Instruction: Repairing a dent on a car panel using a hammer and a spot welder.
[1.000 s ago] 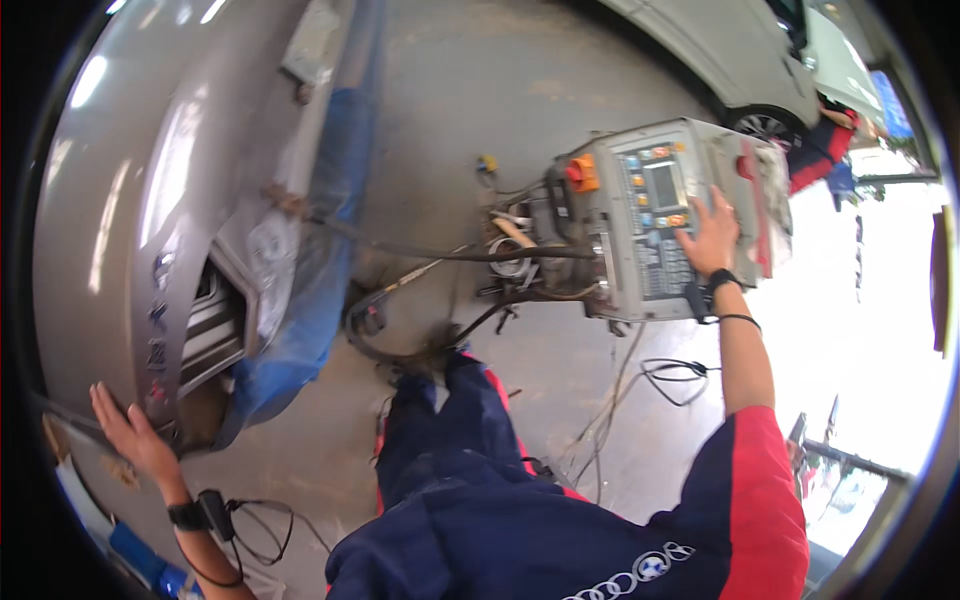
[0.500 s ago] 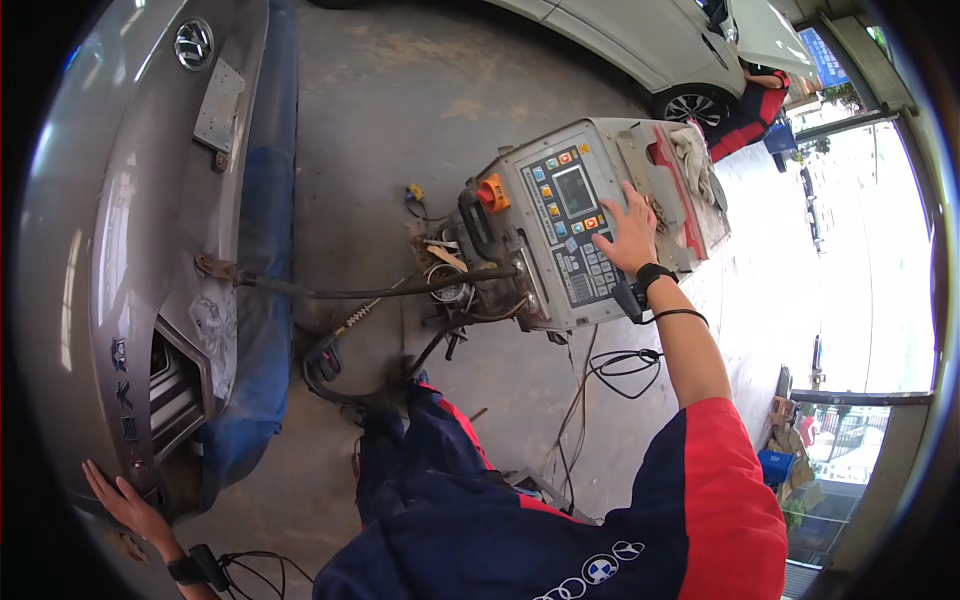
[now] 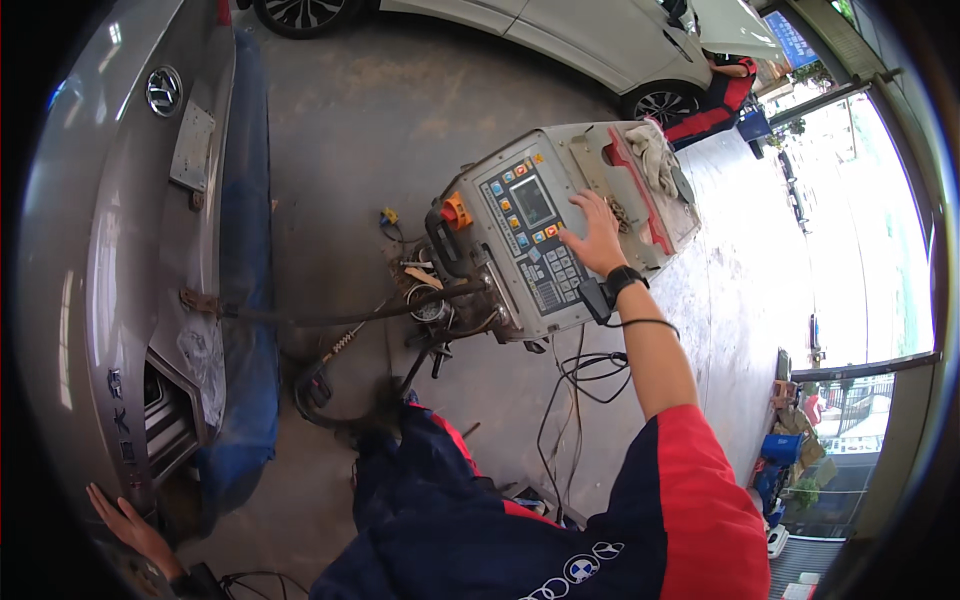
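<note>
My right hand (image 3: 598,240) is open, fingers spread, at the right edge of the control panel (image 3: 540,240) of a grey workshop machine (image 3: 570,140). The thumb lies close to the panel's coloured buttons; whether it presses one I cannot tell. A small screen (image 3: 533,200) sits left of the fingers. At the lower left, my left hand (image 3: 138,528) is stretched out with its palm against the grey car (image 3: 100,330), nothing held. From the machine, a thick black cable (image 3: 370,312) runs to a rusty metal clamp (image 3: 203,301) on the car's edge.
A black gun-like tool (image 3: 314,388) with a spring-like rod lies below the cable. Blue sheeting (image 3: 245,400) hangs along the car. Thin black cables (image 3: 575,385) trail over the floor. A cloth (image 3: 655,160) lies on the machine. Beyond, another person (image 3: 715,105) bends at a white car (image 3: 560,45).
My view has shifted, so the machine and both cars sit further left. My right hand stays over the panel's right side, and my left hand stays against the car.
</note>
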Demonstrator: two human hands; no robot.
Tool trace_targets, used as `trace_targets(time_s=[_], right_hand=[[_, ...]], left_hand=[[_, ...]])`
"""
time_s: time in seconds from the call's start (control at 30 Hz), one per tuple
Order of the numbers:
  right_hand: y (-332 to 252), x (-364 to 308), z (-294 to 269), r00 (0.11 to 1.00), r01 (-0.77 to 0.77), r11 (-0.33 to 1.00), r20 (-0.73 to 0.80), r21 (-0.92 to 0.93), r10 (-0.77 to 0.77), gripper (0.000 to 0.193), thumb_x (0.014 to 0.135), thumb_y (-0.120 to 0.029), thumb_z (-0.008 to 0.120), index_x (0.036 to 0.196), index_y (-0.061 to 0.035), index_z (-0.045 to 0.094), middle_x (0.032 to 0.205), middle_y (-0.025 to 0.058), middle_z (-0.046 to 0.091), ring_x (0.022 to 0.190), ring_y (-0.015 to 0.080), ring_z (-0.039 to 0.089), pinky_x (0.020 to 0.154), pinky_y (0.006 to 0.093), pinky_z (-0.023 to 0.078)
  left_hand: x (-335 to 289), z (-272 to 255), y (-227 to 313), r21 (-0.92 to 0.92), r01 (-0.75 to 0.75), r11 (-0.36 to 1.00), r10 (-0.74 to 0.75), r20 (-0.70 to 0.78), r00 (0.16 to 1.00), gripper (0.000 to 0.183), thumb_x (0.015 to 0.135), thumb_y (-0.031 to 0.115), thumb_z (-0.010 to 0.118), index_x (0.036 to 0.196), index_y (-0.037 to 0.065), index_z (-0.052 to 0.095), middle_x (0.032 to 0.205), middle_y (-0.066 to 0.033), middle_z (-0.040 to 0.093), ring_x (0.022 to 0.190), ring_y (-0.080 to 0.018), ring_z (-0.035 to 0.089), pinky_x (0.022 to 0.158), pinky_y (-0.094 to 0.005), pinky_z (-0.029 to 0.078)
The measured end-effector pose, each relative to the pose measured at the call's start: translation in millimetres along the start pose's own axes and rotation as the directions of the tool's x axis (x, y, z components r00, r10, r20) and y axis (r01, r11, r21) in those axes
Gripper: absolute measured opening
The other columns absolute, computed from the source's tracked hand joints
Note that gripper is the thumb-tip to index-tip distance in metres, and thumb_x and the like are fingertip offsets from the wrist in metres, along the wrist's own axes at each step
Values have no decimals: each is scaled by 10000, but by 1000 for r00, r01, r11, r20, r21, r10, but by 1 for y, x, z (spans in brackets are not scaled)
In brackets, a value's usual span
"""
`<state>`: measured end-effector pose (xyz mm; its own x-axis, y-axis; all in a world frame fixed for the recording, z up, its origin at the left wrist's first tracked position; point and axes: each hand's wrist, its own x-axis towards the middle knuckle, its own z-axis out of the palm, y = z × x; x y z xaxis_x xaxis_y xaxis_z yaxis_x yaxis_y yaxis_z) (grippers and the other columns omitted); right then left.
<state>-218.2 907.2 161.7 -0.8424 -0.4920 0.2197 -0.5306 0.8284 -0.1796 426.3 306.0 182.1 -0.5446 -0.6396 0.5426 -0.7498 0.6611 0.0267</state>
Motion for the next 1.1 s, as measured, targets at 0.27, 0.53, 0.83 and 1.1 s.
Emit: trace_targets(time_s=[0.27,0.53,0.83,1.1], right_hand=[[16,-58,-22,959,-167,980,-250,-111,135,366,717,-185,749,1030,-94,584,1011,96,577,1044,308,536,891,402,435],[23,-49,-33,918,-348,932,-167,99,361,350,672,-172,800,964,-76,632,988,100,619,952,296,594,837,394,471],[-62,-60,-5,948,-77,977,-319,-197,11,368,736,-135,749,1046,-34,577,1016,132,590,968,293,573,838,399,464],[-200,-197,341,543,-446,753,815,484,-202,302,782,-235,713,988,-34,621,851,133,679,828,279,662,740,388,517]], left_hand=[[-1,3,-11,17,-35,999,35,-24,999,509,1020,340,382,1402,5,407,1459,-207,371,1346,-354,360,1096,-422,286],[-5,-1,-8,59,-27,998,29,-34,999,491,1018,328,390,1400,21,419,1457,-198,380,1344,-351,365,1089,-426,296],[-7,-3,-13,48,-29,998,28,16,999,504,1013,333,395,1397,6,415,1453,-200,384,1347,-344,361,1097,-430,277],[-10,-2,-5,-106,145,984,-136,91,987,556,1017,356,328,1443,-2,333,1496,-160,328,1398,-290,271,1144,-395,174]])
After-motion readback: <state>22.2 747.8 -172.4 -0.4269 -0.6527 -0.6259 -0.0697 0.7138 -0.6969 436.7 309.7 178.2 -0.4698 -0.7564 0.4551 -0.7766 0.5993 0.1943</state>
